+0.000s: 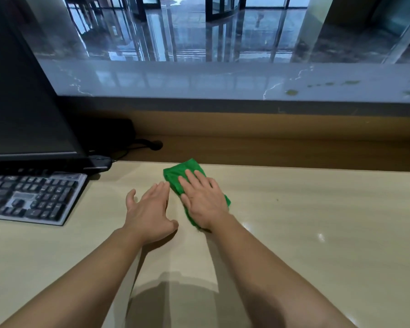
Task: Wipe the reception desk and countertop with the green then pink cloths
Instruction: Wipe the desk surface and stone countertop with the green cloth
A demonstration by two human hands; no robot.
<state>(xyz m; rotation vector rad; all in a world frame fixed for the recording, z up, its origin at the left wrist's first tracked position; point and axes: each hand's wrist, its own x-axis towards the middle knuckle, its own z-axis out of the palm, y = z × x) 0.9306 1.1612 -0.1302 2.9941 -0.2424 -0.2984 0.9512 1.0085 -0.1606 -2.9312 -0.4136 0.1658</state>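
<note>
A folded green cloth [178,172] lies on the pale wooden reception desk [305,221], near its far edge. My right hand [204,200] presses flat on top of the cloth, fingers spread, covering most of it. My left hand [149,209] rests beside it to the left, open, fingers together and the thumb out, touching only the desk. Above and behind the desk runs the glossy marble countertop [175,79], with several yellowish spots [291,92] at its right end. No pink cloth is in view.
A black monitor [21,102] stands at the left, with a grey-and-black keyboard [33,197] in front of it. Cables and a dark plug [152,145] lie behind the monitor base on a lower brown shelf. Beyond the countertop is a shiny lobby floor.
</note>
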